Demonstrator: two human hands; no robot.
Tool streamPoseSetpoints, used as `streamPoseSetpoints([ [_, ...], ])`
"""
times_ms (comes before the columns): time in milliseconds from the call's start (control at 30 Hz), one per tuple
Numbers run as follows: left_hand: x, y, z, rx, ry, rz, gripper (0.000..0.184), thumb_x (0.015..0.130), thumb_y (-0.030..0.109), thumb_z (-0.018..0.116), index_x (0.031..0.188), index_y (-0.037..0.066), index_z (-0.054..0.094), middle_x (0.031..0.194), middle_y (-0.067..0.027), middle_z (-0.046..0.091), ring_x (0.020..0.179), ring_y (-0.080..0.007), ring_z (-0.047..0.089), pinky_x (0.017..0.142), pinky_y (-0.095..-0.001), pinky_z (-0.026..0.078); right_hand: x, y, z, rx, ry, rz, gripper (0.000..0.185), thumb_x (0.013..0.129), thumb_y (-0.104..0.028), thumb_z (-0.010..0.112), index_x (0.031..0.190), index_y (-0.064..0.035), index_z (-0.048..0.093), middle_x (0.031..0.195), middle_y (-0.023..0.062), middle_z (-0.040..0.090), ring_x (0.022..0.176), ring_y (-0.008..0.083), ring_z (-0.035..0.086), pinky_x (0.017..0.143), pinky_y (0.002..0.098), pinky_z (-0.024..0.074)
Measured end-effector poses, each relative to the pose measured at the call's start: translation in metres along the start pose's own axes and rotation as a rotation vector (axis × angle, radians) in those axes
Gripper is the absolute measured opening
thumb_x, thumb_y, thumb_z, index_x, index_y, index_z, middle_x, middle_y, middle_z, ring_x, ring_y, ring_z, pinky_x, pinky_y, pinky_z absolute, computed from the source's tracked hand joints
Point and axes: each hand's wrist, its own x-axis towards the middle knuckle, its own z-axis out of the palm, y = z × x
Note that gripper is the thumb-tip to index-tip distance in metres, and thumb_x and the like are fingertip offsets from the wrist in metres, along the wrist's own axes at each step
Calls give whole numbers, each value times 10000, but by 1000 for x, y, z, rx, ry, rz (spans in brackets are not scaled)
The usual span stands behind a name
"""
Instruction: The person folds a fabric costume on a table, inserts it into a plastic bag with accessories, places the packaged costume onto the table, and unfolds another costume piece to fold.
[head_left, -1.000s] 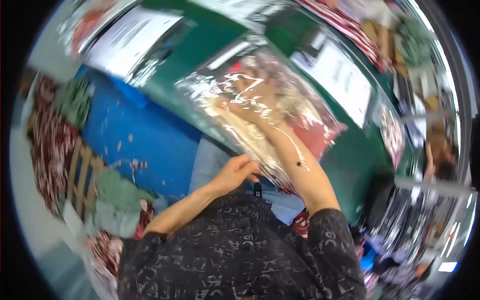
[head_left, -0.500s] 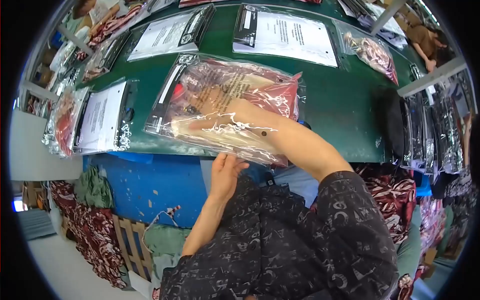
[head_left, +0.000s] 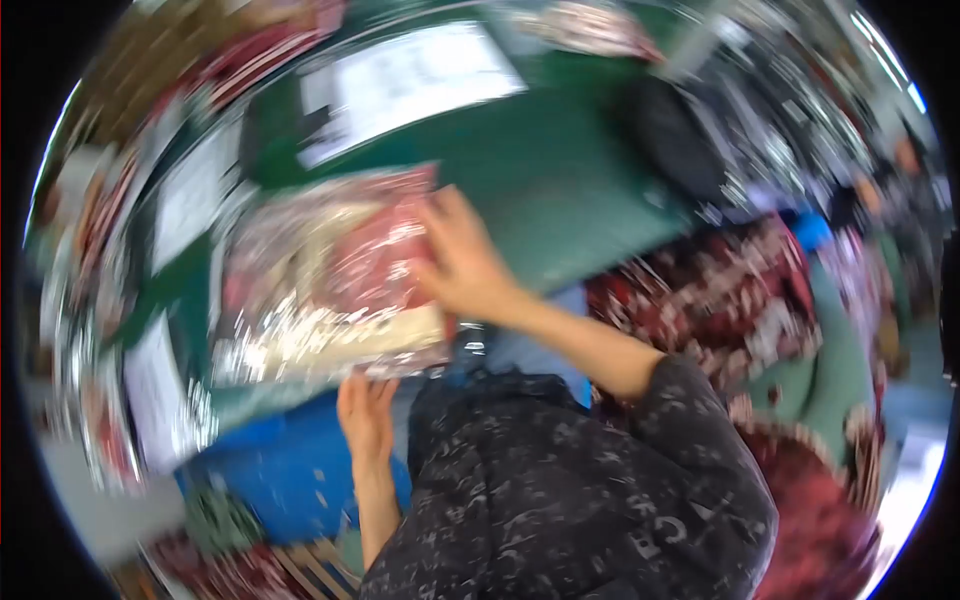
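A clear plastic bag (head_left: 330,275) with folded red and cream fabric inside lies near the front edge of the green table (head_left: 560,190). My left hand (head_left: 367,415) is at the bag's near edge, its fingertips closed on the plastic there; blur softens the detail. My right hand (head_left: 460,255) rests on the bag's right side, outside the plastic, with thumb and fingers spread apart. Bright glare covers much of the bag's lower part.
Bags with white printed sheets (head_left: 420,85) lie farther back and to the left. Another fabric-filled bag (head_left: 590,28) sits at the back. Dark plastic packages (head_left: 770,110) are stacked at the right. Patterned red fabric (head_left: 710,290) hangs below the table's front edge.
My right hand has come out of the bag and moved to its right side. My left hand stays at the near edge. The camera view has turned right and is blurred.
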Motion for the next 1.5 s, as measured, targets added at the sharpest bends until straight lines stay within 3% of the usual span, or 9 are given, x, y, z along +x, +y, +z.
streamPoseSetpoints([
  [200, 11, -28, -17, 40, -173, -106, 209, 1010, 211, 534, 1131, 42, 554, 1085, -65, 641, 1055, -300, 653, 816, -339, 564, 2, 11, 43, 307, 320, 252, 878, 834, -299, 712, 1485, 13, 214, 1479, 320, 266, 1398, 455, 250, 1163, 443, 211],
  [500, 8, -7, -15, 247, -230, -209, 211, 1011, 245, 532, 1079, 46, 554, 1056, -74, 648, 1029, -295, 671, 758, -335, 579, 7, -22, 29, 350, -33, 261, 779, 897, -175, 625, 1505, -1, 169, 1495, 299, 251, 1385, 416, 298, 1135, 402, 283],
  [767, 7, 3, -1, 374, -259, -276, 235, 1007, 270, 537, 981, 40, 574, 1125, -143, 656, 1012, -284, 680, 754, -332, 588, 27, -6, 129, 718, 90, 157, 777, 887, -178, 621, 1492, 27, 177, 1422, 289, 336, 1294, 407, 396, 1096, 428, 326],
  [900, 6, 8, -19, 308, -249, -312, 258, 1007, 281, 536, 966, 32, 589, 1172, -163, 647, 1013, -282, 679, 751, -327, 592, 20, -1, 98, 363, -18, 14, 763, 880, -189, 625, 1473, 55, 212, 1411, 290, 360, 1297, 408, 402, 1093, 424, 339],
  [1000, 4, 13, -24, 384, -324, -295, 268, 993, 292, 564, 1084, 41, 584, 1170, -139, 650, 1077, -251, 654, 779, -310, 573, -9, 2, -68, 293, -160, -122, 754, 857, -267, 675, 1437, 62, 323, 1457, 279, 379, 1367, 383, 363, 1112, 384, 344],
  [1033, 6, 14, -28, 375, -329, -294, 268, 993, 292, 564, 1084, 41, 584, 1170, -139, 650, 1077, -251, 654, 779, -310, 573, -30, -27, -156, 609, -275, 90, 702, 895, -266, 668, 1442, 31, 345, 1489, 250, 357, 1356, 363, 388, 1099, 403, 364],
  [1200, 9, 30, -44, 437, -378, -337, 272, 999, 289, 551, 1082, 33, 588, 1163, -143, 648, 1089, -271, 647, 800, -340, 585, -145, 0, -389, 393, 847, 187, 683, 956, -90, 553, 1507, -29, 155, 962, 166, 666, 811, 221, 670, 764, 336, 570],
  [1300, 6, 32, -42, 458, -393, -364, 274, 1001, 290, 545, 1078, 31, 590, 1161, -145, 647, 1096, -283, 643, 811, -353, 588, -240, 62, -506, 222, 1489, 348, 766, 926, -41, 580, 1536, -99, 121, 831, 65, 603, 676, 130, 578, 548, 262, 462],
  [1500, 7, 33, -46, 467, -405, -353, 297, 1000, 293, 542, 1105, 19, 589, 1173, -145, 641, 1129, -299, 624, 831, -358, 589, -334, 114, -549, 108, 1562, 874, 830, 902, -11, 516, 1553, -242, 56, 759, 53, 592, 573, 111, 543, 456, 260, 426],
])
